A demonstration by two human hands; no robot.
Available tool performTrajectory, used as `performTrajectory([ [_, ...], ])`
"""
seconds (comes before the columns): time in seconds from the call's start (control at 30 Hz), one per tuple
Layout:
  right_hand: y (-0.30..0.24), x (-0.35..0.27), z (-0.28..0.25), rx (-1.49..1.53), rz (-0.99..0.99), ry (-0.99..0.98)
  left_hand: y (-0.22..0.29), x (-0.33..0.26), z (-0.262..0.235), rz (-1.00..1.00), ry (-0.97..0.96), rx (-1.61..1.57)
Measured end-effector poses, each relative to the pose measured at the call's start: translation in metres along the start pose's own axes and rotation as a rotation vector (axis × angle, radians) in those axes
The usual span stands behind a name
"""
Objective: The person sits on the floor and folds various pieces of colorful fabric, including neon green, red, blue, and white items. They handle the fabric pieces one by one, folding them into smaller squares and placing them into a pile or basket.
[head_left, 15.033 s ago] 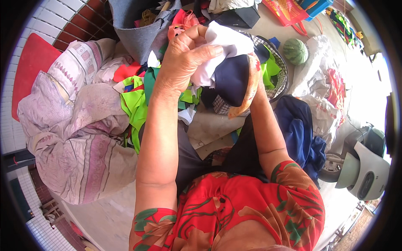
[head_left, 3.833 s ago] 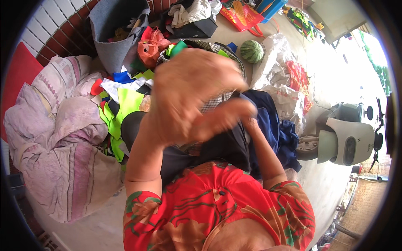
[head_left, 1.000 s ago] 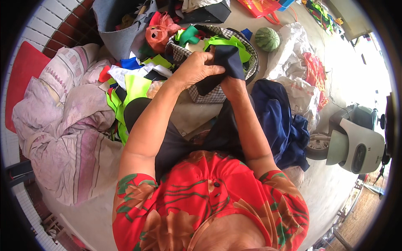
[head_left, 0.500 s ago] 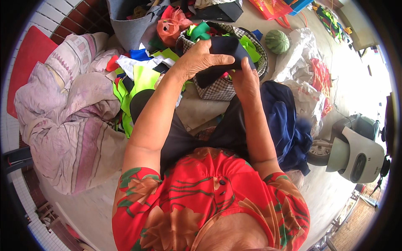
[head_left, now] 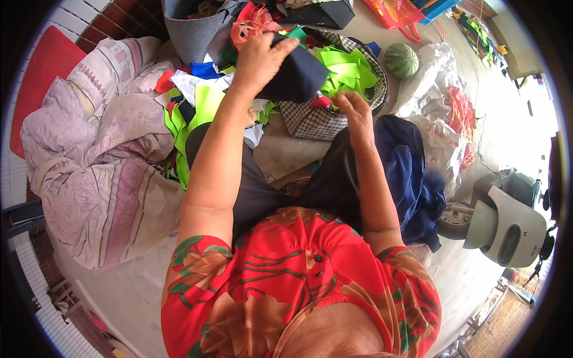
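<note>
1. Pale concrete floor (head_left: 119, 292) spreads under a seated person in a red flowered shirt (head_left: 298, 286), with heaps of cloth all around.
2. Left hand (head_left: 261, 58) is raised over the pile, its grip clamped on a dark navy cloth (head_left: 296, 76).
3. That navy cloth bulges out to the right of the fingers and hangs just above a checkered basket (head_left: 316, 118).
4. Right hand (head_left: 353, 108) sits lower, fingers loosely curled and apart, holding nothing; it rests at the basket's rim, just below and right of the navy cloth and not touching it.
5. Neon green scraps (head_left: 346, 70) fill the basket behind both hands.
6. More green and white pieces (head_left: 200, 98) lie left of the left forearm.
7. Big pink quilt (head_left: 101, 167) lies bunched far left.
8. Blue garment (head_left: 409, 173) is draped by the right arm; a small watermelon (head_left: 401, 59) sits beyond the basket.
</note>
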State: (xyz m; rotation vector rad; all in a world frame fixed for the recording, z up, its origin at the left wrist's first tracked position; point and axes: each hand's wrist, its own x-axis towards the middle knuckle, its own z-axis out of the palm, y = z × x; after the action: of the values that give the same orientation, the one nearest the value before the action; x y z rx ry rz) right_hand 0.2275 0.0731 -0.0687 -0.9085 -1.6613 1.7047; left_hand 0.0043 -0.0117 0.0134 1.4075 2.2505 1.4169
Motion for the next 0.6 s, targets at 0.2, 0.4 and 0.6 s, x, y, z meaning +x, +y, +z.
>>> performTrajectory([
  [0.2,0.040,-0.013,-0.072,-0.763,-0.198,0.210,-0.016,0.010,-0.072,-0.141,0.288,0.335],
  [0.4,0.078,-0.027,-0.113,-0.922,-0.031,0.189,-0.029,-0.005,-0.117,-0.547,0.292,0.741],
  [0.6,0.089,-0.016,-0.100,-0.792,-0.011,0.150,-0.029,-0.010,-0.100,-0.239,0.586,0.973],
])
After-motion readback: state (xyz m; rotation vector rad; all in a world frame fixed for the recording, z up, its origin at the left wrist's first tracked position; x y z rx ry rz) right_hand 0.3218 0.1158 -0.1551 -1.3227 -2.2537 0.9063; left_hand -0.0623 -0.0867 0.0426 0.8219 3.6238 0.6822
